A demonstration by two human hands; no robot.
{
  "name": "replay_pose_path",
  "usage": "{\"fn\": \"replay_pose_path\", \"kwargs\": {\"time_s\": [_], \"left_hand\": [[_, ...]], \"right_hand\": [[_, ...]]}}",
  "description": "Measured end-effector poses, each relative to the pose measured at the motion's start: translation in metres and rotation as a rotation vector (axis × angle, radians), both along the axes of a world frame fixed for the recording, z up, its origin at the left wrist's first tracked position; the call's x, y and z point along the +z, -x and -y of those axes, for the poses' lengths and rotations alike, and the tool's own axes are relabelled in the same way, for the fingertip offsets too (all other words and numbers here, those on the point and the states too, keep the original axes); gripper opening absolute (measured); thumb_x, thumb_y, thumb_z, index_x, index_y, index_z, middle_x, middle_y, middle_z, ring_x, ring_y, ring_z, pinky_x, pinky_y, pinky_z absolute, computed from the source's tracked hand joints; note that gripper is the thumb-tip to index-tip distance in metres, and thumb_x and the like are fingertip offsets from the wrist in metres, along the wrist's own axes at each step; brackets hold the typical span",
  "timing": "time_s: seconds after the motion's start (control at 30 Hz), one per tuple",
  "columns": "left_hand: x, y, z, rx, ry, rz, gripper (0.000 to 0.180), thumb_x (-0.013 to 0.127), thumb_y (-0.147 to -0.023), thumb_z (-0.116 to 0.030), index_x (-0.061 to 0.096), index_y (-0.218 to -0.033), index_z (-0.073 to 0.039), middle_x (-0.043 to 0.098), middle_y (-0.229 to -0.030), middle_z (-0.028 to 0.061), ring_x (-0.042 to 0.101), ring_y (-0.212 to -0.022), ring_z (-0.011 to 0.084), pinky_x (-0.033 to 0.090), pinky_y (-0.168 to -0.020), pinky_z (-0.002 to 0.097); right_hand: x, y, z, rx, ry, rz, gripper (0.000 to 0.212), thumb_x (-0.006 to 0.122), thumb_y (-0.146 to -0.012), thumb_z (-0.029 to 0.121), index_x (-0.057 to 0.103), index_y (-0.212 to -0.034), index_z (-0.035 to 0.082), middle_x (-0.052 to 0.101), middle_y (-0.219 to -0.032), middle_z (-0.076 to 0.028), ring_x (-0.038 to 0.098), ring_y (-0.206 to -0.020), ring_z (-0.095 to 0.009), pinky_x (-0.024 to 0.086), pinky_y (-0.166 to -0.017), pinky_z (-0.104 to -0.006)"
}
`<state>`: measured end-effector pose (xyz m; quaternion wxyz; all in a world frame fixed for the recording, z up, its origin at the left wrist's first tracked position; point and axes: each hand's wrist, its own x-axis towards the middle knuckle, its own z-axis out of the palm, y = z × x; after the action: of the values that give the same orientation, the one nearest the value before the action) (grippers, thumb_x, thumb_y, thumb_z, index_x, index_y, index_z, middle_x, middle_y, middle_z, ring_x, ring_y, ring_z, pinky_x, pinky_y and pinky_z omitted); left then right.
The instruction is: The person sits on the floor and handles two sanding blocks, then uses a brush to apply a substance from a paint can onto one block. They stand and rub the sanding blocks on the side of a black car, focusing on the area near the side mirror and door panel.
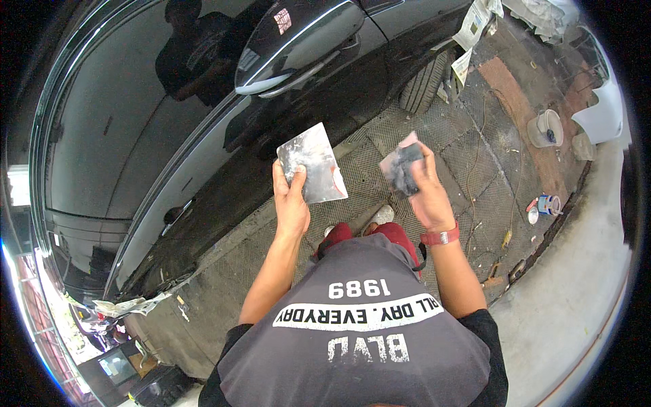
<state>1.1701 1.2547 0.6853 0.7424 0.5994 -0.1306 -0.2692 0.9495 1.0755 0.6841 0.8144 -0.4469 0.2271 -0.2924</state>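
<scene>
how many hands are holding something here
2: the left hand grips a flat, pale-smeared plate; the right hand, to its right, holds a blurred dark and pink pad. Hands in the dark reflection on the car are unclear.

Past the back end of the black car, you get very bright light through an opening, so bright it turns white. The car shines like a mirror and shows you a person's dark shape. The floor beside the car looks dimmer. Your right hand and its dark pad look smeary; your left hand looks clear. The car's long side bends like a bow, with black corners around your round view.
</scene>
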Motion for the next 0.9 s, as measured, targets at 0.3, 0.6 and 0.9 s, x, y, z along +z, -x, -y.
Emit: {"fn": "replay_pose_path", "kwargs": {"time_s": [0.3,0.6,0.9], "left_hand": [[0.037,0.028,0.049,-0.028,-0.306,0.56,0.045,0.063,-0.112,-0.019,0.049,-0.15,-0.002,0.06,-0.136,0.0084,0.055,-0.126,0.0176,0.041,-0.114,0.0349],[0.047,0.042,0.062,-0.035,-0.289,0.639,0.044,0.061,-0.112,-0.02,0.049,-0.15,-0.001,0.061,-0.134,0.0094,0.056,-0.124,0.0185,0.043,-0.112,0.0349],[0.028,0.047,0.077,0.072,0.106,0.032,0.033,0.06,-0.11,-0.012,0.055,-0.142,-0.008,0.066,-0.133,0.0068,0.067,-0.119,0.0183,0.055,-0.105,0.0385]], "right_hand": [[0.061,0.016,-0.003,-0.034,1.427,-0.681,0.039,0.072,-0.099,0.034,0.075,-0.137,0.025,0.061,-0.152,-0.004,0.047,-0.149,-0.034,0.028,-0.123,-0.0625],[0.053,0.015,0.003,-0.019,1.378,-0.609,0.032,0.077,-0.094,0.03,0.081,-0.126,0.028,0.066,-0.143,0.0,0.048,-0.145,-0.035,0.025,-0.12,-0.0684],[0.05,0.014,0.0,0.041,1.029,-0.258,0.036,0.079,-0.094,0.032,0.081,-0.129,0.024,0.067,-0.146,-0.003,0.052,-0.147,-0.035,0.034,-0.12,-0.0574]]}}
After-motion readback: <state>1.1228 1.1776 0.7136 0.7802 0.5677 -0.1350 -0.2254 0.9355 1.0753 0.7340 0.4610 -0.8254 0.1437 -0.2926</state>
